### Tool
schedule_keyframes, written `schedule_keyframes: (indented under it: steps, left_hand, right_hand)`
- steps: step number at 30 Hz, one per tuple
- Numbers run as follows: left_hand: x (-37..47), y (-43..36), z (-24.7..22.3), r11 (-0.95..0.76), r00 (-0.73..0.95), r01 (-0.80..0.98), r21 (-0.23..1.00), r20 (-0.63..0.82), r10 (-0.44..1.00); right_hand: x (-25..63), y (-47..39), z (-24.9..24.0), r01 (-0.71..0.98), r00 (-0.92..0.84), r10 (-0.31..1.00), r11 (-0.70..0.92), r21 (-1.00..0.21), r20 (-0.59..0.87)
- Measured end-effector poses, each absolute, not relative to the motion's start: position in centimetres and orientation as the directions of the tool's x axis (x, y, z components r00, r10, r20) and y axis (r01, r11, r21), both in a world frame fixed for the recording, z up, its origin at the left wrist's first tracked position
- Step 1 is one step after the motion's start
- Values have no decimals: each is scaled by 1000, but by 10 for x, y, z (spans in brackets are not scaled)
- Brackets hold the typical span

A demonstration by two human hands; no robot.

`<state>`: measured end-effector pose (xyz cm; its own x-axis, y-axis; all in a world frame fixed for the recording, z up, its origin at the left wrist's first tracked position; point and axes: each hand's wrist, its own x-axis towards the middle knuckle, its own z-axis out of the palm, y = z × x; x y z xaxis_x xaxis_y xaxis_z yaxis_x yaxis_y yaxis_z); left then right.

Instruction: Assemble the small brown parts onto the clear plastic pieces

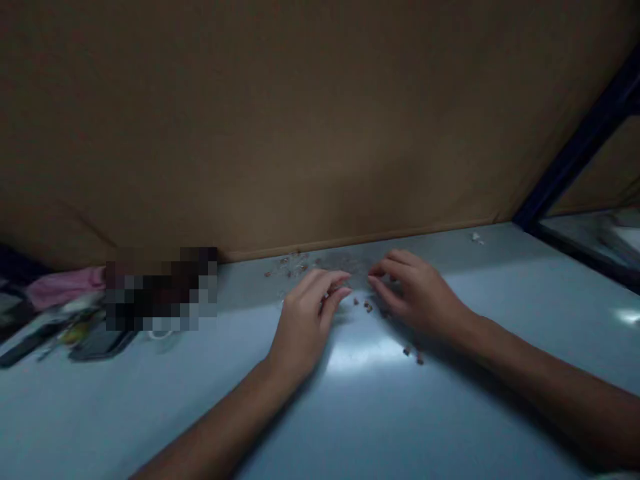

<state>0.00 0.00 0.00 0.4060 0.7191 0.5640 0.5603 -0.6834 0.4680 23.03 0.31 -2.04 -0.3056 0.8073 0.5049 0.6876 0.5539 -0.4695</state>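
Note:
My left hand (303, 317) is over the table with curled fingers, thumb and fingertips close together. Something small and brownish shows in its hollow, too blurred to name. To the right, my right hand (417, 290) holds thumb and forefinger in a pinch; whatever is between the tips is too small to make out. Between the hands lie several small copper-brown pieces (369, 307). Two more brown pieces (419, 359) rest nearer to me, below my right wrist. Behind my left hand is a scatter of tiny clear and brown parts (295, 263).
A brown board (320, 133) rises along the back of the pale table (320, 427). At left are a dark phone-like object (103, 343), a pink cloth (67, 287) and a blurred-out patch. A white scrap (477, 238) lies back right, near a dark blue frame post (575, 147).

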Motion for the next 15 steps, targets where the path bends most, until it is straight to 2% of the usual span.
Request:
schedule_keyframes:
  steps: [6,15]
  left_hand:
    - [-1,-5,-4,-712,417,537,453,591,690]
    - [25,2,-9,-762,402,426,487,653,642]
  right_hand:
    - [219,-5,-26,578,-465,738,671,-464,489]
    - [243,-8,-16,634,-496,746,661,-401,445]
